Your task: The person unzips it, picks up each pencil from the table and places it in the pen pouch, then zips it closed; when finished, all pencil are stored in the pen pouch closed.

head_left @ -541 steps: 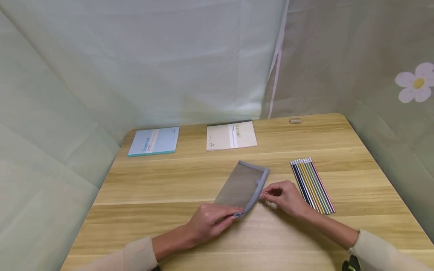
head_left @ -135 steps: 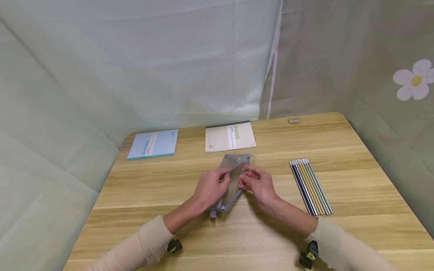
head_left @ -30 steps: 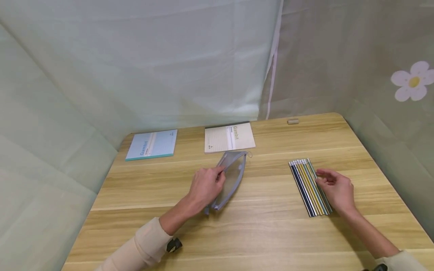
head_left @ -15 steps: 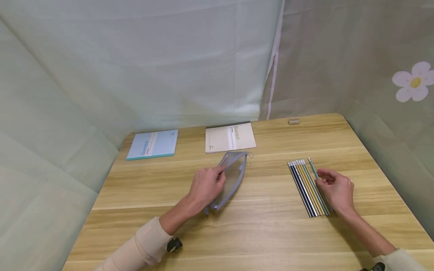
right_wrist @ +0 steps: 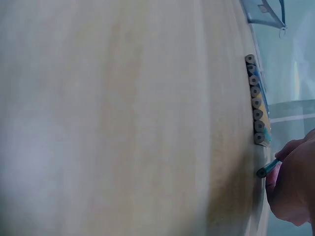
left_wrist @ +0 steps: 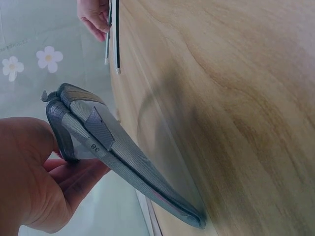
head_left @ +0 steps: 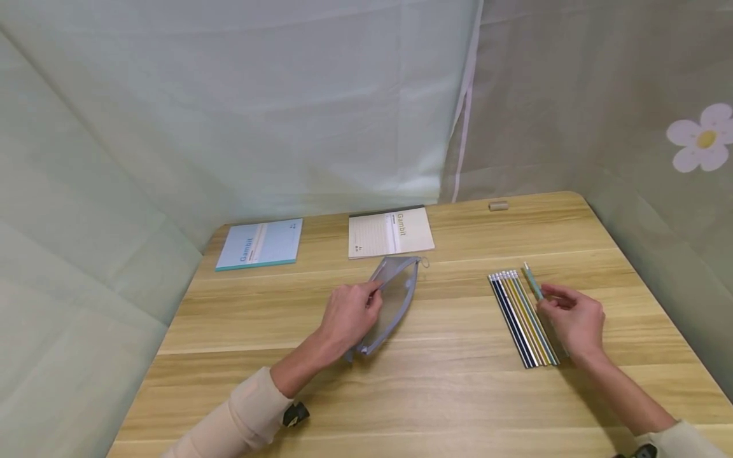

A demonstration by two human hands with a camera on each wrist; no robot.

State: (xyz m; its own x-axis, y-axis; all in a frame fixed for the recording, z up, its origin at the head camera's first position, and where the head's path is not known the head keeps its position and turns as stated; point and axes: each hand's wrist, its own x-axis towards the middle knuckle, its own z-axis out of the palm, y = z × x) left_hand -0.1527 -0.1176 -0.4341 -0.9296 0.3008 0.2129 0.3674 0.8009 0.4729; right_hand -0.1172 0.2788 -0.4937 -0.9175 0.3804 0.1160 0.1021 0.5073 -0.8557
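1. Your left hand grips the gray pouch, mouth gaping, near the counter's middle.
2. Your right hand pinches a green pencil beside the pencil row, toward the counter's right edge.

The left hand grips a grey pouch; the right hand pinches a green pencil beside other pencils.
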